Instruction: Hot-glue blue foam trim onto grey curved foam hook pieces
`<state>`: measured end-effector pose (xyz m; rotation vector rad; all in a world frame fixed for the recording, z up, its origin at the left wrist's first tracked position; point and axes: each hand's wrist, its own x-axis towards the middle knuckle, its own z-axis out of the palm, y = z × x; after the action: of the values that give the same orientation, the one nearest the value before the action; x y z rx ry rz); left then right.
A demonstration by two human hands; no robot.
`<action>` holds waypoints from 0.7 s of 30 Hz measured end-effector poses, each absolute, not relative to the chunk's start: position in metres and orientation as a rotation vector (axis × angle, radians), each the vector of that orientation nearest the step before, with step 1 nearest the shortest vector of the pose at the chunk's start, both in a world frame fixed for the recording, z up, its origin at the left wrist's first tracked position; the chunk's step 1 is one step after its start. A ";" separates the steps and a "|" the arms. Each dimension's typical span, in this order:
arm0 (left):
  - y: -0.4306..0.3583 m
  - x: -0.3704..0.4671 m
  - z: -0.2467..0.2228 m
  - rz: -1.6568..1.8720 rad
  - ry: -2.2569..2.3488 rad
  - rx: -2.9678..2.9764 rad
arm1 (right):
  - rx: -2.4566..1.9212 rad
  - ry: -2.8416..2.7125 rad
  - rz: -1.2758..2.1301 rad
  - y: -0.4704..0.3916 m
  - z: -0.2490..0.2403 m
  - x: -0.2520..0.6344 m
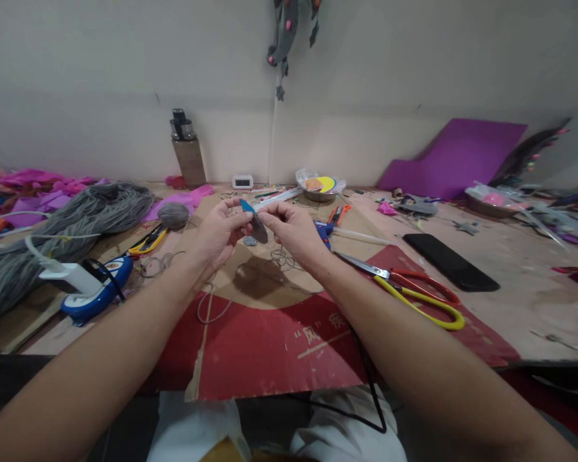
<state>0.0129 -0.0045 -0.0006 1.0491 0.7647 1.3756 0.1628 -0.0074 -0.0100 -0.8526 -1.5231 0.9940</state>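
Observation:
Between my two hands, above the cardboard sheet (264,346), is a small flat piece (259,230), dark grey with a blue part at its top. My left hand (225,231) pinches it from the left, thumb and fingertips together. From the right, my right hand (286,226) closes its thumb and fingers at the piece's edge. Thin grey yarn (212,314) runs in loose loops over the cardboard below. A small grey scrap (250,241) lies just under the hands.
Right: red-and-yellow scissors (419,289), a black phone (450,262) and a blue glue gun (324,233). Left: a grey yarn ball (173,215), a yellow cutter (151,240), a blue power strip (96,295) and a grey yarn skein (77,218). Behind: a metal bowl (320,194).

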 end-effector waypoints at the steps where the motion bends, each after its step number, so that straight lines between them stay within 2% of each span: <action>1: -0.005 0.013 0.000 1.378 0.768 1.048 | -0.866 -1.524 0.982 -0.008 -0.009 0.163; 9: -0.011 0.015 0.005 1.359 0.764 1.038 | -0.889 -1.508 0.965 -0.009 -0.008 0.162; 16: -0.008 0.015 -0.008 1.410 0.894 1.058 | -0.937 -1.557 0.551 -0.011 -0.015 0.158; 21: -0.008 0.018 -0.010 1.322 0.773 1.059 | -0.957 -1.659 0.238 -0.014 -0.019 0.157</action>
<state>0.0181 -0.0084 -0.0098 1.0591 0.7732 1.3218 0.1571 -0.0140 -0.0191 -0.9568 -1.6588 0.2378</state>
